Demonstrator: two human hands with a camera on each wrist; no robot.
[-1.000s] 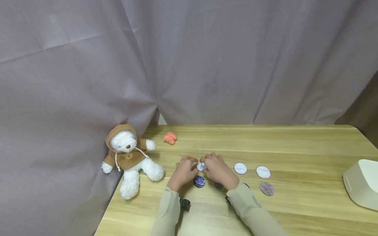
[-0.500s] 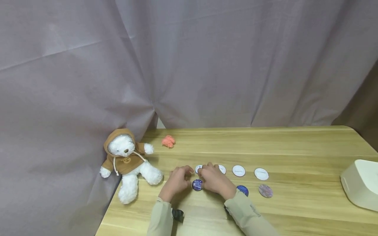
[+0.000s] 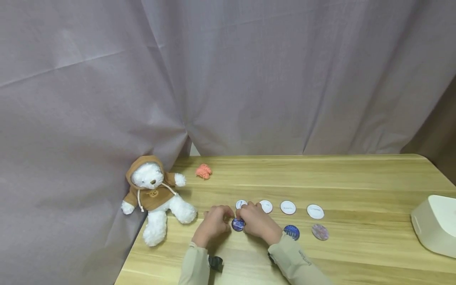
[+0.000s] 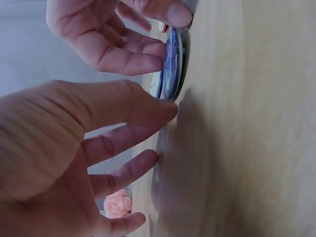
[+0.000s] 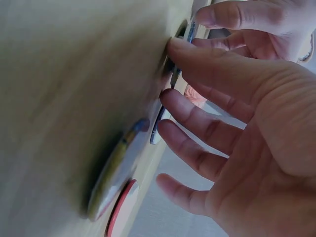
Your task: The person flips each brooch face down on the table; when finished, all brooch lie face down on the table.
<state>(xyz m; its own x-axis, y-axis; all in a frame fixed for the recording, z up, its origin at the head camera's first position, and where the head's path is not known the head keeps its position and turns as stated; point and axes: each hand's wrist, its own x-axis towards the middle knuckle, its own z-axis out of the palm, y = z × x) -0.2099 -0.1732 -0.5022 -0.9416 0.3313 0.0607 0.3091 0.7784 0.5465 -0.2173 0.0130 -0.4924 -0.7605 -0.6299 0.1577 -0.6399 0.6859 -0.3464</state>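
A round purple-blue badge (image 3: 238,225) lies between both hands, in the near row on the table. My right hand (image 3: 260,223) pinches its right side with thumb and index finger. From the other side my left hand (image 3: 213,225) has its thumb tip at the rim. In the left wrist view the badge (image 4: 172,64) looks nearly flat on the wood, and the other left fingers (image 4: 123,175) are spread and hold nothing. The right wrist view shows a yellow-and-blue badge (image 5: 111,177) beneath the right hand; that hand hides it in the head view.
White discs (image 3: 287,207) form a row behind the badges. A blue badge (image 3: 292,232) and a pinkish badge (image 3: 320,232) lie to the right. A teddy bear (image 3: 153,194) sits at left, near coral yarn (image 3: 204,171). A white bin (image 3: 432,225) stands far right.
Both hands have come from the leftmost white disc down toward the near row, to the purple-blue badge. That disc now lies uncovered by the fingers. The head view has shifted slightly.
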